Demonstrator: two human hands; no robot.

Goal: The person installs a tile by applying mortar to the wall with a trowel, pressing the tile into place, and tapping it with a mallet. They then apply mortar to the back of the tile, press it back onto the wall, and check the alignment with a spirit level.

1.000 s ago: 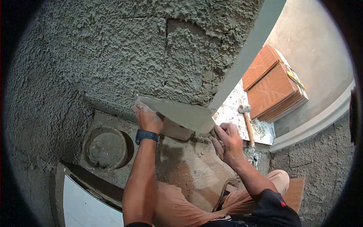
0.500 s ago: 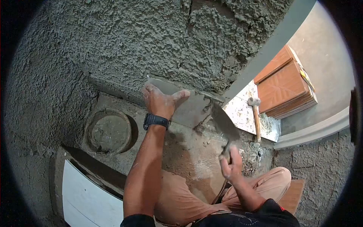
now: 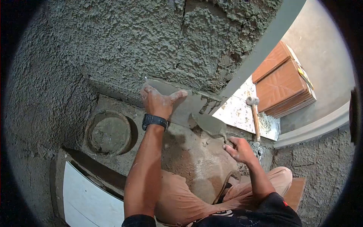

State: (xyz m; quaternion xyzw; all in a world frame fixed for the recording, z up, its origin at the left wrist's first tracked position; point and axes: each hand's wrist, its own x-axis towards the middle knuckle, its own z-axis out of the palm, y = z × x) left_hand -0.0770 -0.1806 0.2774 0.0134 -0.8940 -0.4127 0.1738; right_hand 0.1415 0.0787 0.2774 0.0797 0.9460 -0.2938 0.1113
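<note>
My left hand (image 3: 158,101), with a dark watch on the wrist, holds a grey tile strip (image 3: 185,109) against the foot of the rough wall. Its thumb stretches right across the tile's face, while the fingers bend near the upper left edge. Wet mortar smears (image 3: 208,104) mark the tile's right end. My right hand (image 3: 241,150) is closed round the handle of a trowel (image 3: 211,125). The trowel's mortar-coated blade is at the tile's lower right, and its tip seems to touch there. Most of the handle is hidden by my fingers.
A round bucket of mortar (image 3: 110,134) stands to the left. White board (image 3: 89,196) lies at lower left. Beyond the door frame (image 3: 261,49) are a rubber mallet (image 3: 254,113) and stacked brown tiles (image 3: 281,85). Rough mortar walls (image 3: 124,41) enclose the corner.
My right hand has moved up and slightly right, and the trowel blade has swung left and down to the tile's lower right. My left hand stays on the tile.
</note>
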